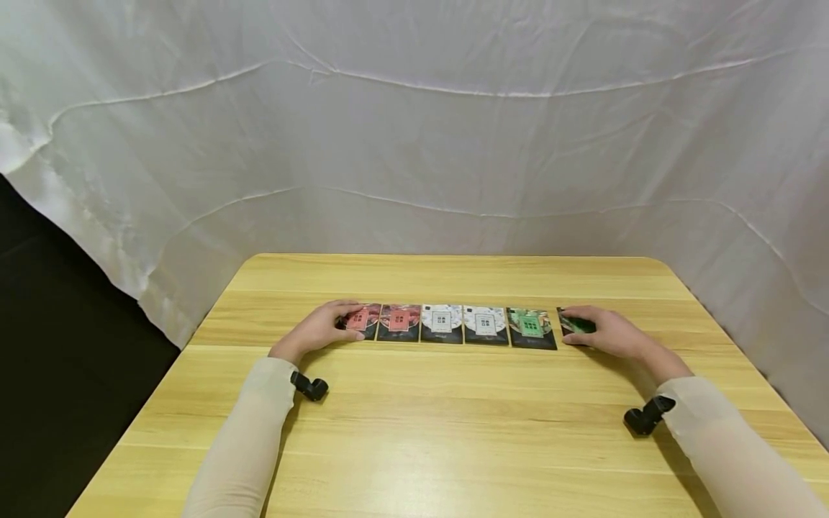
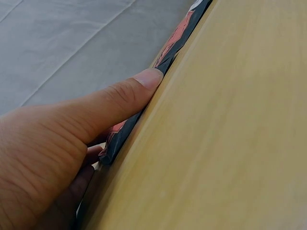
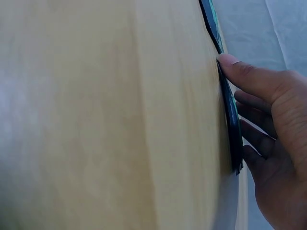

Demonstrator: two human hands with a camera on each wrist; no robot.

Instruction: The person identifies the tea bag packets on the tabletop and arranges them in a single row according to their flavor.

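Observation:
Flat sachets lie in a row across the table. At the row's left end my left hand [image 1: 322,329] holds a red-and-black sachet [image 1: 370,320] by its edges, thumb along the near edge and fingers at the far side. Beside it come another red sachet [image 1: 399,332], two white-and-black sachets [image 1: 442,333] and a green-and-black sachet [image 1: 533,336]. At the right end, my right hand [image 1: 607,331] grips a second green sachet [image 1: 575,325], partly covered by the fingers. A small gap separates that one from its neighbour. In the right wrist view the thumb touches this sachet's [image 3: 231,120] near corner.
The wooden table [image 1: 427,432] has rounded far corners. A pale cloth [image 1: 414,144] hangs behind it and down both sides. Black material [image 1: 58,345] shows at the left. Each sleeve carries a small black wrist camera [image 1: 311,387].

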